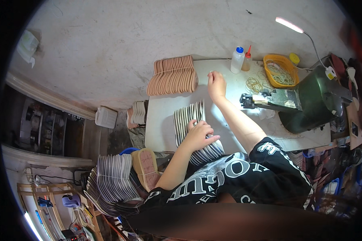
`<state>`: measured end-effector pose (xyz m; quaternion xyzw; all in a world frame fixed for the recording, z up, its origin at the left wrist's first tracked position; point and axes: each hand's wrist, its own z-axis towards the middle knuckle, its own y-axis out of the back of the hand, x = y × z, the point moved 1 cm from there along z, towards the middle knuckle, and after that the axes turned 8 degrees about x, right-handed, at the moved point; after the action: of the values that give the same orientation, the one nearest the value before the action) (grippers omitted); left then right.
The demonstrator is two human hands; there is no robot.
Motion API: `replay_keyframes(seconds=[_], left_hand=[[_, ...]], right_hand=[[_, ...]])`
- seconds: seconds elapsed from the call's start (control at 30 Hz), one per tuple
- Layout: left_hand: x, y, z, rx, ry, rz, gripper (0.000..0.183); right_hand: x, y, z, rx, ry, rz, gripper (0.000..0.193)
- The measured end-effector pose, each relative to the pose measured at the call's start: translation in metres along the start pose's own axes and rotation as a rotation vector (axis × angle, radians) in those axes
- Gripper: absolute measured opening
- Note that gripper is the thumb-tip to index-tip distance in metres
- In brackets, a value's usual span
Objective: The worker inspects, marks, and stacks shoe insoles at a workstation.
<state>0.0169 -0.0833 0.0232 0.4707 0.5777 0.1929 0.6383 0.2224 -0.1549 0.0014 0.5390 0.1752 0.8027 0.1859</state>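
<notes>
A row of pale, thin insoles [184, 120] stands on edge on the white table [161, 110], its near end leaning toward my body. My left hand [199, 135] lies over the row from above, fingers curled on the top edges and thumb apart on the right side. Farther off and to the right, my right hand [217, 85] is raised over the table in a closed pinch. A small whitish bit shows at its fingertips, too small to name. Behind the row lies a tan bundle of insoles [173, 76] with a band around it.
At the back are a blue-capped bottle [237, 61], a red-tipped bottle [247, 61], loose rubber bands [254, 85] and a yellow basket [280, 66]. A dark green machine [309, 100] stands at right under a lamp [289, 25]. More banded insoles [113, 176] are stacked at lower left.
</notes>
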Motion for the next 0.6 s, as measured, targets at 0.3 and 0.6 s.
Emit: replay_keyframes(seconds=[0.3, 0.6], left_hand=[[0.016, 0.017, -0.033, -0.465, 0.061, -0.589, 0.028], [0.069, -0.055, -0.064, -0.546, 0.542, -0.779, 0.074]], right_hand=[[-0.035, 0.02, -0.064, 0.757, -0.112, 0.007, 0.061], [-0.045, 0.107, -0.189, 0.977, -0.553, 0.658, 0.045]])
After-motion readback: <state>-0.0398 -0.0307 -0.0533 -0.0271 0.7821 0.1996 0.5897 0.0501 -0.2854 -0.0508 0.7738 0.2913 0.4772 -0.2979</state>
